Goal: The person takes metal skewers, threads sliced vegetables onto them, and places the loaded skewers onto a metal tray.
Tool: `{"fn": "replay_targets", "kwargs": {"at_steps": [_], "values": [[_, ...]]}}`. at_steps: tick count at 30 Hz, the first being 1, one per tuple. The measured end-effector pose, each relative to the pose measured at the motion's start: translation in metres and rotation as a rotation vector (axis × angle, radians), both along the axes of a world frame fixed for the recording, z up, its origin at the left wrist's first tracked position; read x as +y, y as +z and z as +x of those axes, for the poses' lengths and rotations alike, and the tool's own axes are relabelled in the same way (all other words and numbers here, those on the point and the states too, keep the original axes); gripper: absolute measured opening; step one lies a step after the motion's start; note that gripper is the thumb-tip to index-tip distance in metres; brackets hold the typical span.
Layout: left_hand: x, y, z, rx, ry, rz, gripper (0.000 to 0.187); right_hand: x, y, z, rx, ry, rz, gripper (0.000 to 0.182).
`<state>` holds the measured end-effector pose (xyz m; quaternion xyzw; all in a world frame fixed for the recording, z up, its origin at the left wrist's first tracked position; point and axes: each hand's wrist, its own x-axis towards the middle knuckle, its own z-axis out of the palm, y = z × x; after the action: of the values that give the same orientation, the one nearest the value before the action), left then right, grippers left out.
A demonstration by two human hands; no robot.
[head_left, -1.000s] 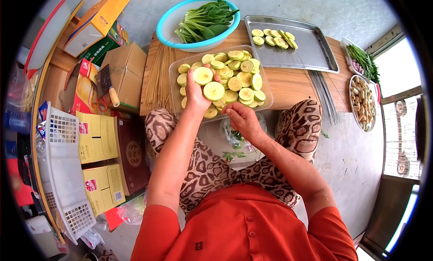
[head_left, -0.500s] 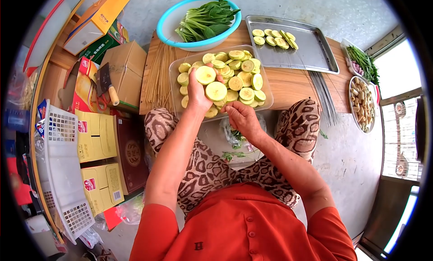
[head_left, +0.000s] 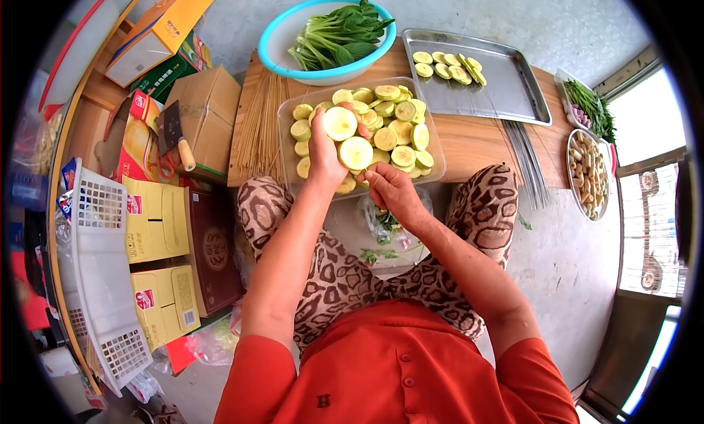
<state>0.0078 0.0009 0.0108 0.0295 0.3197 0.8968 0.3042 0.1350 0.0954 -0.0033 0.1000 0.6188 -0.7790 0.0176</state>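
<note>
My left hand (head_left: 325,151) is closed around zucchini slices; two pale round zucchini slices (head_left: 356,153) face up between its thumb and fingers. Right beside them, the fingertips of my right hand (head_left: 393,193) are pinched together at the lower slice's edge. Whatever thin thing they may grip is too small to make out. Both hands are over the near side of a clear plastic tub (head_left: 438,149) heaped with cut zucchini slices (head_left: 385,138). Farther back, a metal tray (head_left: 506,94) carries more zucchini slices (head_left: 449,67) in overlapping rows.
Bamboo skewers (head_left: 257,127) lie left of the tub, and thin grey metal skewers (head_left: 526,163) stick out past the table's front edge. Behind stands a blue-rimmed basin (head_left: 275,53) of leafy greens. A cleaver (head_left: 174,130) and boxes (head_left: 209,105) are at left, a filled bowl (head_left: 589,176) at right.
The view has shifted slightly, so everything sits a little lower and to the right. Both hands keep nearly the same grip on the slices.
</note>
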Motion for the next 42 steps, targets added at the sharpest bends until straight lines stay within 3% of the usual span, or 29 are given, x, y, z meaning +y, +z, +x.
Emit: {"fn": "replay_targets", "kwargs": {"at_steps": [11,16,18,19,21,31,42], "values": [[-0.016,-0.004,-0.022,0.016,0.233,-0.052,0.059,0.003,0.0,0.01,-0.017,0.015,0.052,0.015],[-0.013,-0.001,-0.021,-0.048,0.187,-0.07,0.068,0.011,0.011,0.019,-0.01,-0.01,0.064,0.014],[-0.009,-0.02,-0.027,-0.038,0.265,-0.135,0.07,0.022,0.016,0.02,-0.014,-0.037,0.047,0.017],[-0.014,-0.011,-0.022,-0.032,0.225,-0.309,0.072,0.03,0.019,0.021,-0.013,-0.06,0.065,0.017],[-0.016,-0.014,-0.022,0.014,0.191,-0.335,0.073,0.05,0.025,0.02,-0.001,-0.113,0.037,0.018],[-0.013,0.01,-0.007,0.07,0.114,-0.397,0.067,0.193,0.046,-0.022,-0.101,-0.375,0.151,0.018],[-0.005,0.013,-0.006,0.043,0.065,-0.373,0.061,0.237,-0.007,-0.092,-0.357,-0.52,0.445,0.012]]}}
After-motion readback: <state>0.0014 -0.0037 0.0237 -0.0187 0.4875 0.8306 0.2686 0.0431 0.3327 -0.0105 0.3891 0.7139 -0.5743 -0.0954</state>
